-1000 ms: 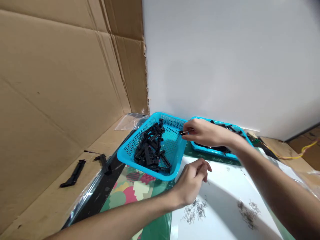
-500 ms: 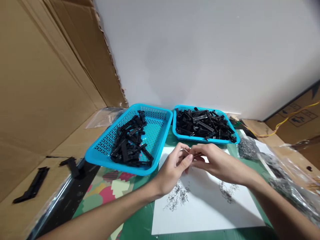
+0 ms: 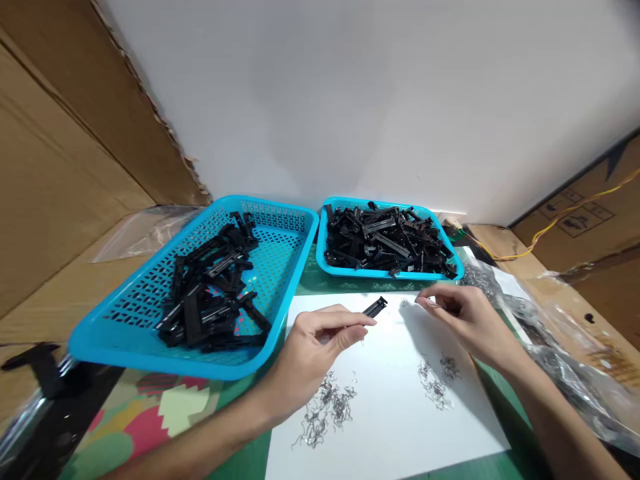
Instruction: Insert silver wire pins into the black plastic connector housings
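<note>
My left hand [image 3: 320, 347] pinches a slim black plastic part [image 3: 376, 307] above a white sheet [image 3: 390, 427]; most of the part is hidden by the fingers. Off to the right, my right hand [image 3: 463, 317] is closed in a pinch at the sheet's far edge. Whatever lies between its fingertips is too small to make out. A pile of small bent metal wire pieces [image 3: 327, 407] lies below my left hand. A smaller pile of wire pieces [image 3: 436, 383] sits below the right hand, with a few tiny ones [image 3: 404, 303] by its fingertips.
Two blue baskets stand at the back: the left basket [image 3: 280, 280] partly filled with black parts, the right basket [image 3: 390, 272] heaped with them. Plastic bags [image 3: 570, 380] lie along the right side. Cardboard [image 3: 45, 133] rises at the left, and a white wall [image 3: 325, 100] behind.
My hands were together and have moved apart, the left keeping the black part, the right moving to the sheet's far right. The view has shifted, so the baskets appear farther left.
</note>
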Demonstrator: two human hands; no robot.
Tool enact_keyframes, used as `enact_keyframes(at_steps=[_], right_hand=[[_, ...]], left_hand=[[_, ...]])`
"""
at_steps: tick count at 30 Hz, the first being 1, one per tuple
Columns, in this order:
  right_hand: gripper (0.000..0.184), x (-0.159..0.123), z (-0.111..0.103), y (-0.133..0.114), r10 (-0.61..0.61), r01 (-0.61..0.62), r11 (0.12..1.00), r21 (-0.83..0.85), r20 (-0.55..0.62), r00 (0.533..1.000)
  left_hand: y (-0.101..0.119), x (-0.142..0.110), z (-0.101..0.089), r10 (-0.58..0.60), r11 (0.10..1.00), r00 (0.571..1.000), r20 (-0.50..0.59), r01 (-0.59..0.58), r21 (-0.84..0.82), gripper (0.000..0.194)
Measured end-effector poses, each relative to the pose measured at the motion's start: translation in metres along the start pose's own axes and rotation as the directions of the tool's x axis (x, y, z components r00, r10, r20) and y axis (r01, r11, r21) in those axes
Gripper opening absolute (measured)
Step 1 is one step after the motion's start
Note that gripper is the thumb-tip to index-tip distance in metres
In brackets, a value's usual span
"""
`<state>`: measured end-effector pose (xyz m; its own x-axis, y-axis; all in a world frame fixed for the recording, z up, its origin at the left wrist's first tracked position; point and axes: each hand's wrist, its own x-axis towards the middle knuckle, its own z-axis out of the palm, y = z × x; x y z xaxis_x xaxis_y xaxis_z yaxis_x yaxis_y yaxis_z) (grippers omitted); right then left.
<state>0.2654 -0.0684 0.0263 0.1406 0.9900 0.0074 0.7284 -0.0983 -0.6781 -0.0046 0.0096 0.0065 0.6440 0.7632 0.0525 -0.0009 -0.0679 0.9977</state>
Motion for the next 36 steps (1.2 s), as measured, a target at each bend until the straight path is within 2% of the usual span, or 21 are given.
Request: enact_keyframes(at_steps=[3,7,15,21,27,32,34,36], right_hand=[[0.032,0.001,0.014,0.011,0.122,-0.123,0.992,-0.007,-0.081,0.989],[0.024,0.001,0.031,0.01,0.182,-0.192,0.98,-0.058,-0.151,0.972],[0.023,0.003,0.027,0.006,0.21,-0.213,0.976,-0.036,-0.081,0.974],[0.022,0.004,0.033,0.004,0.236,-0.255,0.959,-0.124,-0.149,0.96],[0.022,0.004,0.022,0.011,0.18,-0.18,0.984,-0.021,0.041,0.983],[0.024,0.0,0.005,0.006,0.121,-0.131,0.991,0.034,0.219,0.968],[0.026,0.0,0.005,0.004,0.126,-0.141,0.988,0.068,0.19,0.974],[0.027,0.0,0.009,0.004,0.149,-0.155,0.986,0.058,0.09,0.985]], left_hand=[[-0.001,0.002,0.0,0.013,1.0,1.0,0.014,-0.013,-0.018,0.011],[-0.001,0.002,0.0,-0.002,1.0,1.0,0.005,0.002,0.018,0.014],[-0.001,-0.001,0.001,-0.068,0.993,0.998,0.006,0.068,0.097,0.016],[-0.001,0.001,0.001,-0.065,0.99,0.998,0.014,0.062,0.125,0.017],[0.0,-0.001,0.001,-0.069,0.989,0.997,0.026,0.065,0.135,0.017],[0.0,-0.001,0.002,-0.069,0.989,0.997,0.025,0.065,0.133,0.018],[0.0,-0.001,0.002,-0.071,0.989,0.997,0.029,0.066,0.135,0.017],[0.001,-0.001,0.001,-0.075,0.988,0.997,0.033,0.07,0.138,0.017]])
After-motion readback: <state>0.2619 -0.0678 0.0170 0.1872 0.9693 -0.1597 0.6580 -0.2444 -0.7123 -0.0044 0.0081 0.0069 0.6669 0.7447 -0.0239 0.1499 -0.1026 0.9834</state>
